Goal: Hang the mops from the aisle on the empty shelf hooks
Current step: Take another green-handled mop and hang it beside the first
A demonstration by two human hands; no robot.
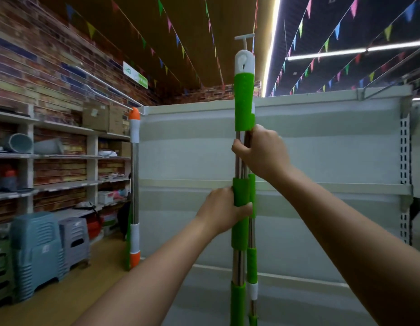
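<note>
I hold two green-and-steel mop handles [243,102] upright together in front of me. My right hand [259,151] grips the steel shafts just under the top green sleeve. My left hand [224,208] grips the lower green sleeve. The front handle ends in a white cap with a hanging hole [244,61]. A grey T-shaped hook [244,37] shows right above that cap. An orange-and-white mop [134,184] hangs at the left end of the white shelf panel [322,149]. The mop heads are out of view.
The white back panel fills the view ahead, with a slotted upright [404,175] at its right. Left of the aisle stand shelves with buckets and boxes [63,147], plus stacked blue and grey plastic stools [39,250] on the floor.
</note>
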